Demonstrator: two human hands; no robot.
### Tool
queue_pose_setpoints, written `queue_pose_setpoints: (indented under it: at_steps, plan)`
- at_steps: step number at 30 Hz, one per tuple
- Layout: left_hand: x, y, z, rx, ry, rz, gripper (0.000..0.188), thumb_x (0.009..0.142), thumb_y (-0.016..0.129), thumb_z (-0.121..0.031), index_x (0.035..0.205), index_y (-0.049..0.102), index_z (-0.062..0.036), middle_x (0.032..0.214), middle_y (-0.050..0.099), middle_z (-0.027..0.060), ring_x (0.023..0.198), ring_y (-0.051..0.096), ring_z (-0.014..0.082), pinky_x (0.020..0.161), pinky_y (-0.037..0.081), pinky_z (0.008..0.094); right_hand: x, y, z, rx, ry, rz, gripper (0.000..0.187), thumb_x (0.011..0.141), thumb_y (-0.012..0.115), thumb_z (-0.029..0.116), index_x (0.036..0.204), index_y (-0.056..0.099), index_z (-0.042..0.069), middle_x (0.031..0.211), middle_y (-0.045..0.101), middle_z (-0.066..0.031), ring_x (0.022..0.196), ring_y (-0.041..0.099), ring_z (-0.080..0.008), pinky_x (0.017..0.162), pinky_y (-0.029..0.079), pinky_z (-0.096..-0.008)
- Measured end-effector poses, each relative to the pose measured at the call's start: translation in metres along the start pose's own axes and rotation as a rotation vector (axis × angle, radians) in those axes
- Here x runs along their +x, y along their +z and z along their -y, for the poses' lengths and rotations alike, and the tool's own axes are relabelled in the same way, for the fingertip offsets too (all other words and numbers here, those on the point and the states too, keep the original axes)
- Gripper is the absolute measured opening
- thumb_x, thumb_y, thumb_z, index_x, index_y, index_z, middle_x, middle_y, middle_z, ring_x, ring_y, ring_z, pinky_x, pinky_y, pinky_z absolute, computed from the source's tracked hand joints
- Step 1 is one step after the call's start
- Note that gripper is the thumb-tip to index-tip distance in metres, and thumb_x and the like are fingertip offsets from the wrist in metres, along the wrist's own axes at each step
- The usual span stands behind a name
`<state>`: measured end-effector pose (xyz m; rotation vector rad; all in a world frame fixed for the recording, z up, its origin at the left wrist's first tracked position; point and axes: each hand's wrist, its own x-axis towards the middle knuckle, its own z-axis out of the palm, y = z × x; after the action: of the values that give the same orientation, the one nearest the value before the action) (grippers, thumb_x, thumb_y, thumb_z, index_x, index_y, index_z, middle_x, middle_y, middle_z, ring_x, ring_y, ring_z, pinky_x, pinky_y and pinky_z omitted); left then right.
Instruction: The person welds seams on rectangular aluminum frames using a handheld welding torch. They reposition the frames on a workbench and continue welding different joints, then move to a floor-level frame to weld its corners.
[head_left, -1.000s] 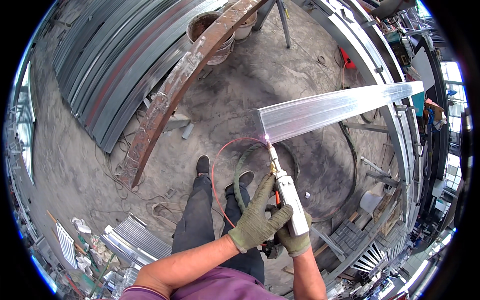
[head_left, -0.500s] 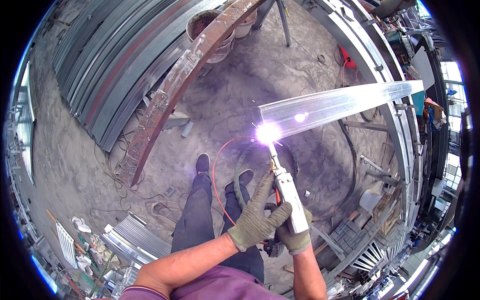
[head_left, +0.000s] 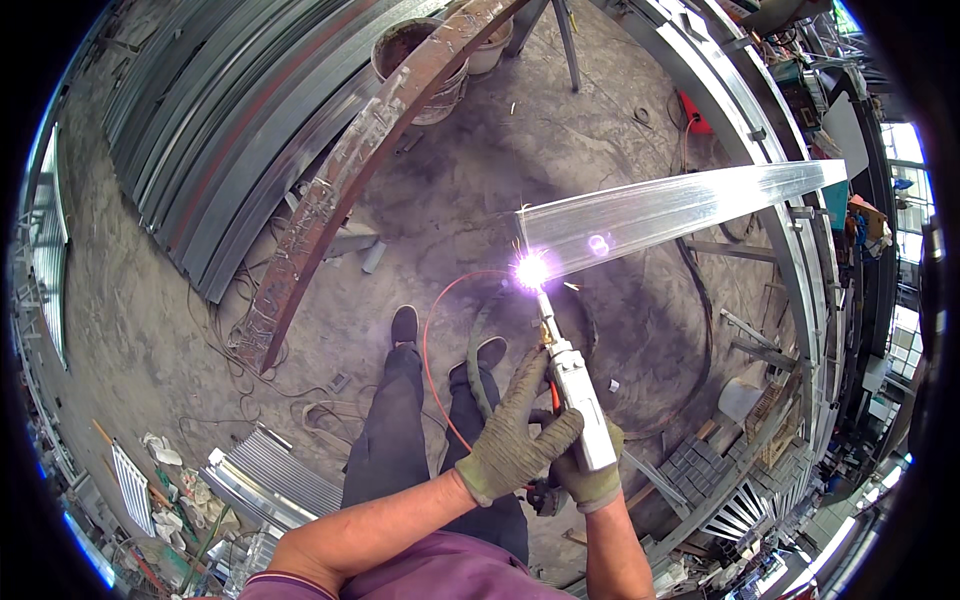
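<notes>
A white handheld welding gun (head_left: 583,410) points away from me, its thin nozzle reaching the near corner of a shiny metal tube (head_left: 680,215). Bright violet-white light and sparks glare there, hiding the exact contact. My left hand (head_left: 515,435), in an olive work glove, is closed around the gun's left side, index finger stretched along it toward the nozzle and thumb against the body. Below the rear of the gun, my right hand (head_left: 595,480), gloved alike, grips it; most of those fingers are hidden behind the body. An orange-red cable (head_left: 428,345) curves on the left.
The tube's far part lies across a long steel frame (head_left: 790,250) on the right. A rusty beam (head_left: 330,200) slants across the left, beside stacked grey metal profiles (head_left: 230,130) and a bucket (head_left: 440,95). Loose cables (head_left: 250,385) lie on the floor near my feet.
The glare at the tube's corner has become smaller and has shifted slightly left along the end edge. The gun's nozzle has moved slightly with it; both hands keep their hold.
</notes>
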<state>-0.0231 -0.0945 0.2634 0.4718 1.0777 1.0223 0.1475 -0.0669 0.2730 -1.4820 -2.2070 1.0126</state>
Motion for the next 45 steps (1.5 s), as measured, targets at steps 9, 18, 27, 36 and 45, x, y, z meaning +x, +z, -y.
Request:
queue_pose_setpoints:
  at_steps: [9, 18, 27, 36, 45]
  plan:
    - [0.0, 0.002, 0.005, 0.04, 0.075, -0.031, 0.104, 0.109, 0.081, -0.028, 0.185, 0.014, -0.0027, 0.182, 0.034, 0.0194, 0.16, 0.048, 0.0279, 0.12, 0.054, 0.0409, 0.004, 0.002, 0.007, 0.013, -0.001, -0.026, 0.04, 0.085, 0.084, 0.01, 0.125, 0.087, 0.014, 0.116, 0.082, -0.0142, 0.095, 0.083, -0.0326, 0.08, 0.065, -0.0414]
    - [0.0, 0.002, 0.009, -0.029, -0.021, -0.013, 0.102, 0.109, 0.079, -0.021, 0.185, 0.013, -0.0037, 0.17, 0.046, 0.0192, 0.134, 0.065, 0.0217, 0.112, 0.058, 0.0359, 0.0, 0.001, 0.004, 0.053, 0.051, -0.008, 0.045, 0.088, 0.086, 0.013, 0.132, 0.08, 0.007, 0.112, 0.082, -0.0157, 0.094, 0.083, -0.0346, 0.078, 0.065, -0.0411]
    - [0.0, 0.004, 0.0, 0.116, 0.071, -0.049, 0.102, 0.108, 0.08, -0.022, 0.185, 0.015, -0.0039, 0.168, 0.048, 0.0197, 0.134, 0.066, 0.0229, 0.111, 0.058, 0.0373, 0.001, 0.0, 0.007, 0.021, 0.023, -0.004, 0.048, 0.087, 0.084, 0.012, 0.134, 0.08, 0.007, 0.115, 0.083, -0.0162, 0.097, 0.082, -0.0355, 0.082, 0.065, -0.0416]
    - [0.001, 0.002, 0.002, -0.012, -0.024, -0.035, 0.1, 0.109, 0.078, -0.019, 0.186, 0.015, -0.0063, 0.169, 0.048, 0.0211, 0.133, 0.065, 0.0214, 0.11, 0.058, 0.0359, 0.002, 0.0, 0.001, -0.019, -0.003, -0.005, 0.036, 0.09, 0.084, 0.015, 0.125, 0.083, 0.01, 0.113, 0.082, -0.0146, 0.096, 0.082, -0.0354, 0.079, 0.065, -0.0432]
    - [0.0, 0.001, 0.004, -0.02, -0.003, -0.025, 0.101, 0.11, 0.078, -0.02, 0.186, 0.013, -0.0055, 0.173, 0.044, 0.0218, 0.136, 0.064, 0.0208, 0.111, 0.058, 0.0351, 0.004, -0.002, 0.007, -0.022, -0.003, -0.005, 0.026, 0.092, 0.084, 0.018, 0.118, 0.087, 0.016, 0.11, 0.081, -0.0124, 0.094, 0.081, -0.0338, 0.077, 0.064, -0.0435]
